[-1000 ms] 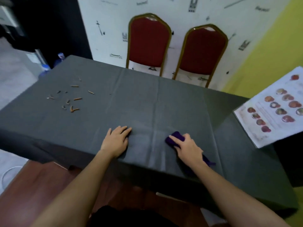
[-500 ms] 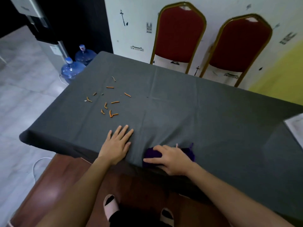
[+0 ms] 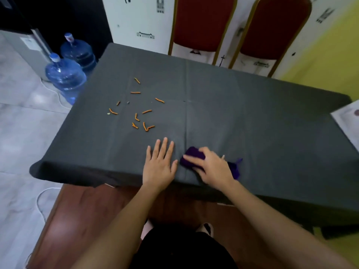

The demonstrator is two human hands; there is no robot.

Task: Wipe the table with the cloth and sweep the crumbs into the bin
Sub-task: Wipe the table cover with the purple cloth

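Under right hand [image 3: 211, 167], crumpled purple cloth [image 3: 191, 157] being pressed, fingers clamped; left hand [image 3: 160, 164] lying flat, open. Ahead-left, orange stick crumbs [image 3: 144, 118] risking scattering off dark grey tablecloth-covered table [image 3: 242, 113].

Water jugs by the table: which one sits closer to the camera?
The water jug with the white cap, lower left; the other jug has a red-marked cap and stands behind it, nearer the dark wall.

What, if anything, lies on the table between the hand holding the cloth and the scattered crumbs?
Only the left hand, flat on the table just left of the right hand and its purple cloth. It sits partly on the path to the orange crumbs; beyond it the grey tablecloth is bare.
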